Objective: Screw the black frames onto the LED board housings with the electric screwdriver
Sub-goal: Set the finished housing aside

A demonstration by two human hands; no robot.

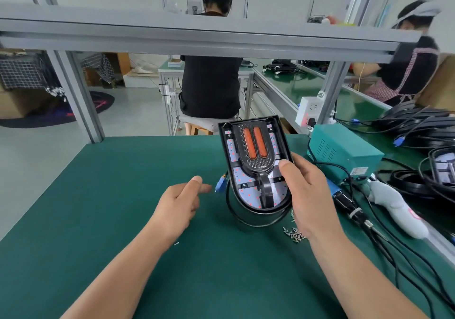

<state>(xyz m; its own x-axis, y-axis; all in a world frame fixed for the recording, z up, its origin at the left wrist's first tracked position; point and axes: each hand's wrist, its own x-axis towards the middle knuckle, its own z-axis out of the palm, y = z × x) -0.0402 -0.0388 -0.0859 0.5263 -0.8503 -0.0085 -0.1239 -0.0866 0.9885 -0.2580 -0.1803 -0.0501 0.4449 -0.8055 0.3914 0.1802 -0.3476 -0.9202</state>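
Spanning the foreground, green surface [123, 195]. LED board housing [283, 141], black frame [258, 168] seated inside, raised and tilted, right hand [307, 190] gripping its right edge. Left hand [179, 203] beside it, fingers loose, holding nothing. Electric screwdriver [347, 205] lying at right. Screws [294, 233] heaped by right wrist.

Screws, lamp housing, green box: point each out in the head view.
screws [295, 234]: head view, middle of the loose pile.
lamp housing [279, 136]: head view, its black right side wall.
green box [349, 141]: head view, its top face.
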